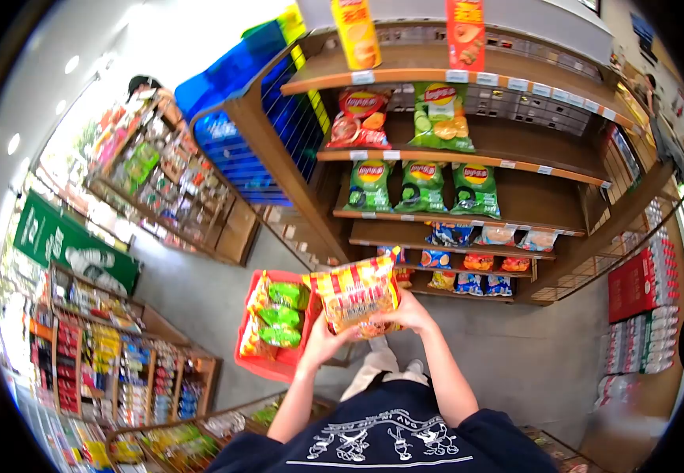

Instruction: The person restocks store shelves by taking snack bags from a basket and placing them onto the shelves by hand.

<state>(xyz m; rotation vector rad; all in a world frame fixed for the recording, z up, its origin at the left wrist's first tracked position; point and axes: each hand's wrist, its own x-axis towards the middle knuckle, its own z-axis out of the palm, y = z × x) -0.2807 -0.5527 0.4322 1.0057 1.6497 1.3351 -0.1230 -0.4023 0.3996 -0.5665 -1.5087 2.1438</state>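
Observation:
A yellow-and-red striped snack bag (357,290) with a clear lower part is held in front of my body, before the shelf. My left hand (328,340) grips its lower left side, and my right hand (411,313) grips its right side. Just left of it is a red shopping basket (277,368) holding several green snack bags (280,316) and some yellow-and-red bags (255,325). My fingers are partly hidden behind the bag.
Ahead stands a wooden shelf unit (515,142) with green chip bags (423,187), a red chip bag (360,118) and two chip canisters (465,33). Blue crates (235,71) are at its left. Packs of bottles (641,343) stand right; stocked racks (129,355) lie left.

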